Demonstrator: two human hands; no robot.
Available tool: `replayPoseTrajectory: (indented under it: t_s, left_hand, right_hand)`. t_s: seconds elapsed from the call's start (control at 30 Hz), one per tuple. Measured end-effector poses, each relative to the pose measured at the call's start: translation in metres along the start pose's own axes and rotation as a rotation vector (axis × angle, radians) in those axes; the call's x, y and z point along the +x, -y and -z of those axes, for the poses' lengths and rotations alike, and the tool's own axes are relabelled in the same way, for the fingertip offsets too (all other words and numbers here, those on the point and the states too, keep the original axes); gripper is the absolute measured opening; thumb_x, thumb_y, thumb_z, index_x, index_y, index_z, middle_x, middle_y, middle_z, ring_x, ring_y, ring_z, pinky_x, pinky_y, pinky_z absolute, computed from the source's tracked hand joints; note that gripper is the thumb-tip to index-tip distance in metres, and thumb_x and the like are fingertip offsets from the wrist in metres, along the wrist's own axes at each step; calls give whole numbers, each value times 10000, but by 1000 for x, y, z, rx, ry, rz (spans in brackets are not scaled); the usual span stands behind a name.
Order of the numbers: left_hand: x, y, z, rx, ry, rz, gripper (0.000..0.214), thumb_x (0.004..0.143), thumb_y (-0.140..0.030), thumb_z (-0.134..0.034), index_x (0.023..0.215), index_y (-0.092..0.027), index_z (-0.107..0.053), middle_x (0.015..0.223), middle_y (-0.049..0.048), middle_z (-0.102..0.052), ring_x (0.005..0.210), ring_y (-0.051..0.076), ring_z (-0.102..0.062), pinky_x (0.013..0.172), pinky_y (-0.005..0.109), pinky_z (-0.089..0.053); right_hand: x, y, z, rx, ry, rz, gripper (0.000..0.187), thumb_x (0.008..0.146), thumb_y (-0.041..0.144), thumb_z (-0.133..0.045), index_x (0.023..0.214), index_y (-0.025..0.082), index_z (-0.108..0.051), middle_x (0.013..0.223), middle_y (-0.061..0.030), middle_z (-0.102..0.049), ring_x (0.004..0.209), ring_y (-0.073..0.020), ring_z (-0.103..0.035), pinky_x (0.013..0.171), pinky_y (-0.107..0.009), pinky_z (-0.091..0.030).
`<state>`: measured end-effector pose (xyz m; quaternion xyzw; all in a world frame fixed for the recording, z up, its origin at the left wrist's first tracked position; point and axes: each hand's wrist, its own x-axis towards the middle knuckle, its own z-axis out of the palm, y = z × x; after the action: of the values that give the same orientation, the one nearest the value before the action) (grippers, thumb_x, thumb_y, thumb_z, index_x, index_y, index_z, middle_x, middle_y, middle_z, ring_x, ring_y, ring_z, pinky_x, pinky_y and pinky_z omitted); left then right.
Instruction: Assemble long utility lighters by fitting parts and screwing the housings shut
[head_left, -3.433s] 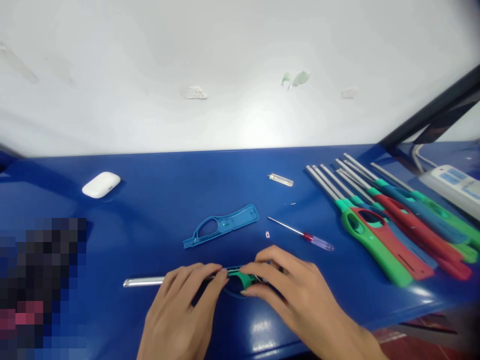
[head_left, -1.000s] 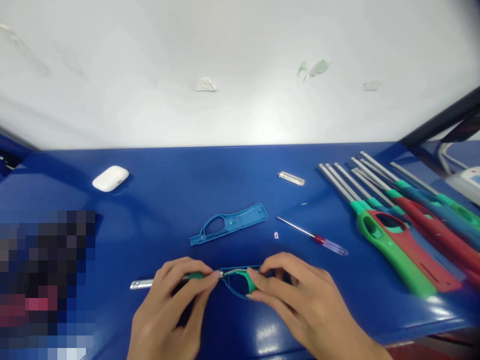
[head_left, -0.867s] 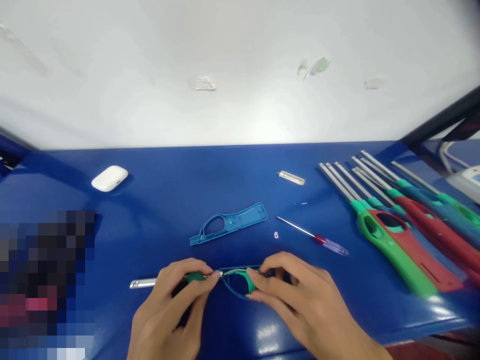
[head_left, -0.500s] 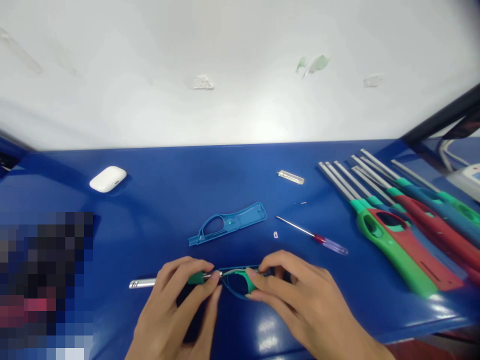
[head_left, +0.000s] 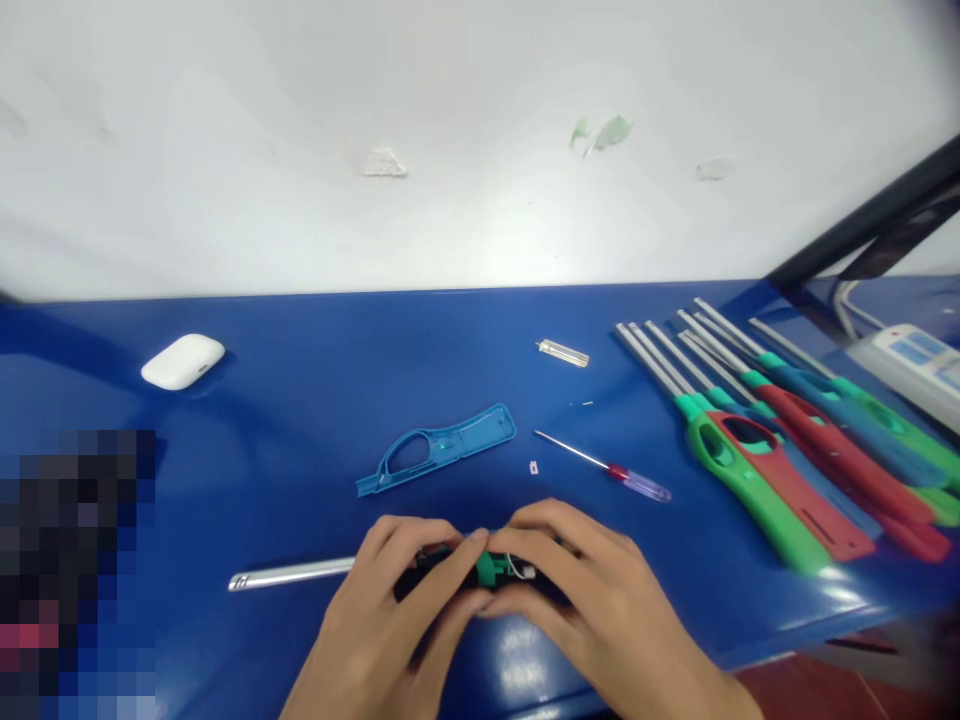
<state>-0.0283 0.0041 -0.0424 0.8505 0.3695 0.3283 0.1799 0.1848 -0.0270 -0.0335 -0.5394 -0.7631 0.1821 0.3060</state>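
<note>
- Pinching together at the counter's near edge, the left hand (head_left: 390, 615) and right hand (head_left: 596, 600) close fingertip to fingertip on one opened lighter (head_left: 491, 570). Its single metal tube (head_left: 292, 574) lies flat, pointing toward the left edge.
- By its looks the piece is light, thin plastic with small loose innards: stiff enough to lift, but easy to crack or spill. The safest hold appears to be the body on either side of the green trigger, not the slick tube.
- Just beyond the hands lie one blue shell half (head_left: 439, 448), one tiny white part (head_left: 533, 467) and one screwdriver (head_left: 607, 468) with a red-and-clear handle.
- Farther back, one small clear cylinder (head_left: 562, 352) sits mid-counter, and one white case (head_left: 182, 361) rests toward the far left corner.
- Along the right edge, about seven finished lighters (head_left: 750, 490) in green, red and blue overlap, so the exact count is unsure. One power strip (head_left: 907, 360) lies past them.
</note>
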Motion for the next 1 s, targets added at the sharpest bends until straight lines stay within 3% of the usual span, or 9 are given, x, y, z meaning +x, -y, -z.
replayPoseTrajectory:
  t_s: [0.17,0.27,0.37,0.53,0.8,1.0]
  left_hand:
    - [0,-2,1,4,9,-5,271,1026,-108,-589,1239,-240,-694,1108,57,-654,1001,172,-639,847,269,-612]
    - [2,-4,0,26,-1,10,248,1027,-113,-587,1204,-243,-702,1100,53,-663,991,172,-651,861,276,-612]
    - [2,-3,-2,36,1,25,216,1039,-137,-588,1189,-240,-703,1086,51,-658,966,164,-656,831,263,-606]
    - [3,-2,-4,54,-8,5,189,1060,-152,-575,1187,-223,-696,1066,48,-650,923,152,-649,795,251,-595]
    - [3,-2,-6,33,-8,18,174,1085,-179,-538,1168,-236,-680,1051,33,-642,883,149,-635,743,257,-584]
    - [1,-3,-7,37,15,20,176,1088,-163,-526,1176,-219,-667,977,22,-629,850,160,-597,724,277,-542]
  right_hand:
    - [-6,-2,18,11,-33,-24,322,1041,533,-602,1160,267,-740,1079,-47,-769,906,-178,-789,808,-264,-656]
    - [-11,-8,27,-54,-50,-34,247,1041,459,-639,1125,264,-767,1052,-47,-782,892,-188,-791,798,-275,-660]
    - [-14,-13,26,-32,-11,-16,170,1061,332,-629,1093,267,-783,1011,-25,-793,842,-174,-775,765,-278,-648]
    - [-12,-16,23,9,-29,54,249,1046,136,-593,1056,265,-807,971,-11,-800,758,-151,-733,682,-262,-622]
    - [-7,-20,28,79,7,81,350,967,1,-585,1082,244,-810,992,-21,-797,764,-138,-717,654,-229,-597]
    - [-4,-21,27,142,-7,81,314,989,24,-602,1053,234,-826,952,-19,-800,767,-130,-721,657,-221,-588]
